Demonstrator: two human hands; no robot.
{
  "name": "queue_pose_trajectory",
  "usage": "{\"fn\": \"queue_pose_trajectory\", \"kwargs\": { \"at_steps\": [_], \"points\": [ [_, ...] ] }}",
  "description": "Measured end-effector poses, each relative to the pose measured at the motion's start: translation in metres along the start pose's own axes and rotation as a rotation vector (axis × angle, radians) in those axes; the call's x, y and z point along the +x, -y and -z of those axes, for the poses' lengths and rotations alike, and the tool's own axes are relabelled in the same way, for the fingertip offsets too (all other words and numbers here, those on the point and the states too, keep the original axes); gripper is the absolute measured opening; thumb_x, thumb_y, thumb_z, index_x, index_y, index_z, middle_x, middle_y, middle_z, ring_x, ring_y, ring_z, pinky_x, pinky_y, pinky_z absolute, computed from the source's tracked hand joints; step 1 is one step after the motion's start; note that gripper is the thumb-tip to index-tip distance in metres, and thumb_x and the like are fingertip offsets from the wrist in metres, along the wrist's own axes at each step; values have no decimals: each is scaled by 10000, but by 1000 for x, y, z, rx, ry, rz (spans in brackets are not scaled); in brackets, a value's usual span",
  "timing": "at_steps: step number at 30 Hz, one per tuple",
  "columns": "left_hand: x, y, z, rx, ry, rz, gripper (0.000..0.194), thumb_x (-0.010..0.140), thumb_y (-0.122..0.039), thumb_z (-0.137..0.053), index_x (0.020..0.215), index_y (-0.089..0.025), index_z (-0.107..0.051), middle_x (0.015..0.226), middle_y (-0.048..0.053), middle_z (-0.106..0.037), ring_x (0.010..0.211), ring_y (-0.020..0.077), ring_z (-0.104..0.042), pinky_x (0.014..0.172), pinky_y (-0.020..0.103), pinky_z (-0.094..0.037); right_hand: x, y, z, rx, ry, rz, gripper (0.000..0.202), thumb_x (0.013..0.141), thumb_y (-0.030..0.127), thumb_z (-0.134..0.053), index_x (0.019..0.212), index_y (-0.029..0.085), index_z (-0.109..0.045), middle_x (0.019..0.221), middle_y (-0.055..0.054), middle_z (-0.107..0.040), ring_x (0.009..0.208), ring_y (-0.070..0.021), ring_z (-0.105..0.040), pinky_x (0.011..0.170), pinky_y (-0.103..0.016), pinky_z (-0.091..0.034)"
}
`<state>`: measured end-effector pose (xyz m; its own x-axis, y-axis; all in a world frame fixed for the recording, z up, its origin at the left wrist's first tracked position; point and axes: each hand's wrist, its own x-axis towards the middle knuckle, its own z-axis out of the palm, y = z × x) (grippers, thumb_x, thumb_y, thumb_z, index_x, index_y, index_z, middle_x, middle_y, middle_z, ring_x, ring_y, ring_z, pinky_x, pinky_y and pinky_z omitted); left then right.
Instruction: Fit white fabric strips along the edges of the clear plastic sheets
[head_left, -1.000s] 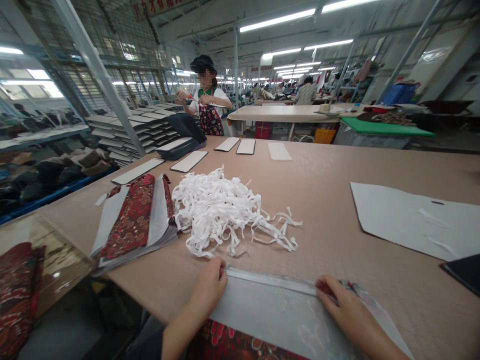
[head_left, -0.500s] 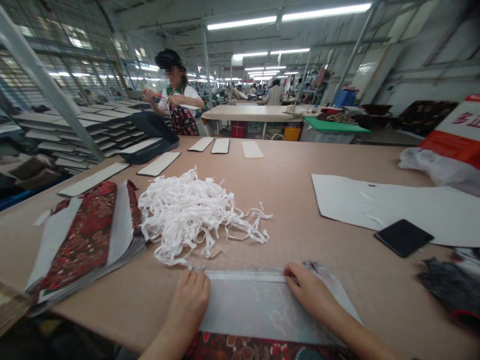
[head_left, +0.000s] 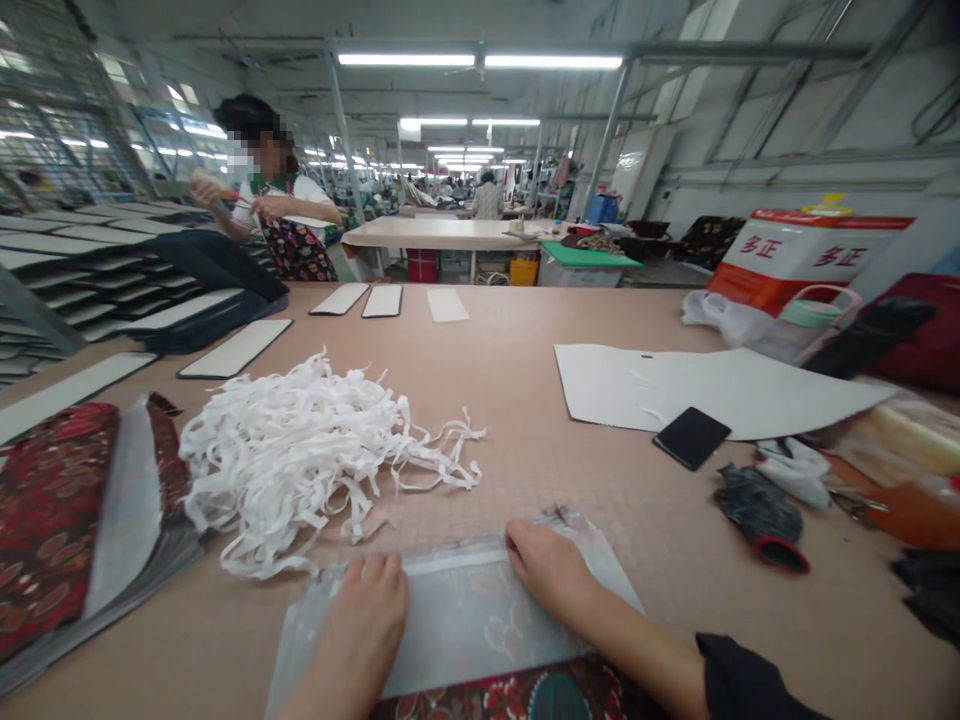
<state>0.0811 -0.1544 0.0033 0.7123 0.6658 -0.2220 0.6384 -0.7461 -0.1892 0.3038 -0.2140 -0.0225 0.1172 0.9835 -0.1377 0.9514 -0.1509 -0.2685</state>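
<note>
In front of me lies a piece of patterned fabric [head_left: 457, 610], its pale grey backing up and a dark red floral face showing at the near edge. A narrow white strip [head_left: 457, 556] runs along its far edge. My left hand [head_left: 366, 620] has its fingers curled down on that edge at the left. At the right end of the strip, my right hand [head_left: 551, 568] is closed, pinching the edge; its fingertips are partly hidden. A heap of white fabric strips [head_left: 300, 450] lies beyond my left hand. More floral fabric [head_left: 56, 520] is stacked at the left.
Cream panels [head_left: 236, 348] lie along the table's far left. To the right are a grey-white board [head_left: 660, 385], a black phone-like slab [head_left: 691, 438] and a dark sleeve-like cloth [head_left: 757, 510]. A red-and-white box [head_left: 806, 260] stands behind. Another person [head_left: 281, 210] works across the table.
My view has turned to the right, so the table's things appear farther left and more of the right side shows. Both hands stay at the fabric's far edge.
</note>
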Motion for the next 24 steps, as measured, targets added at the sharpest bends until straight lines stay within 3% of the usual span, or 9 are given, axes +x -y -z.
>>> {"fn": "queue_pose_trajectory", "kwargs": {
  "at_steps": [4, 8, 16, 19, 24],
  "points": [
    [26, -45, 1, -103, -73, -153, 476, 764, 9, -316, 1188, -129, -482, 1093, 141, -555, 977, 245, -510, 803, 383, -420, -2, -4, -2, 22, -34, 3, 180, 812, 137, -386, 882, 169, -548, 870, -71, -626, 811, -184, -568, 663, -249, -357],
    [33, -69, -7, -93, -113, -132, 471, 756, 9, -334, 1186, -119, -479, 1078, 142, -549, 957, 258, -510, 756, 388, -447, -8, -22, 2, 153, -94, -17, 172, 802, 140, -395, 877, 175, -546, 869, -54, -618, 826, -170, -557, 704, -241, -366],
    [35, -83, -22, -36, -200, -47, 484, 712, 74, -343, 1120, -96, -541, 1150, 138, -528, 1059, 252, -474, 883, 388, -410, -25, -79, 10, 389, -151, -199, 134, 766, 167, -398, 767, 185, -531, 806, -37, -601, 782, -166, -547, 695, -251, -378],
    [35, -86, -29, -30, -259, -16, 510, 712, 84, -335, 1157, -98, -507, 1144, 131, -532, 1046, 237, -484, 890, 372, -408, -26, -83, 14, 438, -193, -191, 134, 757, 185, -394, 749, 192, -527, 795, -32, -596, 769, -169, -544, 691, -260, -381],
    [31, -72, -32, -122, -269, -101, 471, 728, 57, -352, 1126, -140, -509, 1125, 85, -536, 1049, 202, -474, 931, 338, -378, -23, -81, 26, 582, -264, -160, 117, 754, 237, -408, 747, 212, -523, 766, -8, -598, 749, -167, -547, 686, -266, -393]
  ]
}}
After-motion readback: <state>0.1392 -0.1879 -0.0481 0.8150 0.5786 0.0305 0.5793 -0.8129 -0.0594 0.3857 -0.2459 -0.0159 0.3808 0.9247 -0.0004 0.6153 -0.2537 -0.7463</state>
